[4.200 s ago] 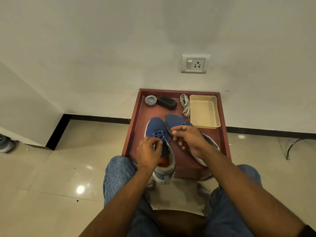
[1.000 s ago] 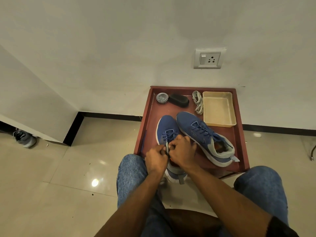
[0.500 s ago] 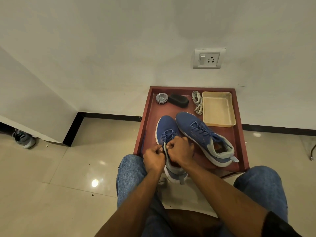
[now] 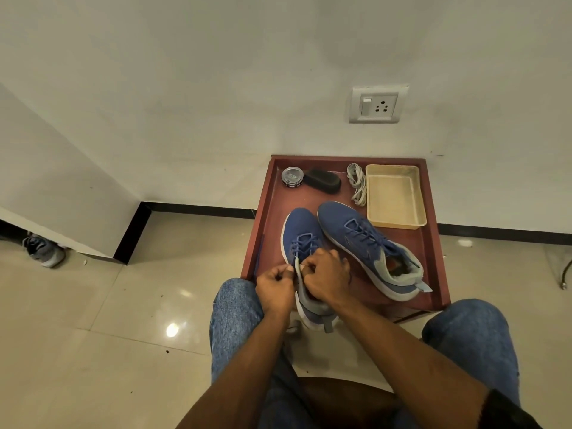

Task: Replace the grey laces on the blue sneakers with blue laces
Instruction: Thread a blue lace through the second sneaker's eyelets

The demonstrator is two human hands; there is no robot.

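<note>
While both hands, left hand [image 4: 276, 286] and right hand [image 4: 328, 277], work at the left blue knit sneaker [image 4: 301, 239], their curled fingers [image 4: 312, 269] pinch its blue lace [image 4: 305, 243].

We see a dark red wooden tray [image 4: 431, 243] at centre frame on the glossy beige tiled floor [image 4: 93, 320]. On it lie two blue knit sneakers [image 4: 349, 224], a round silver tin [image 4: 292, 176], a black oval brush [image 4: 322, 180], bundled grey laces [image 4: 357, 184] and a cream plastic basket [image 4: 394, 196] at upper right.
</note>
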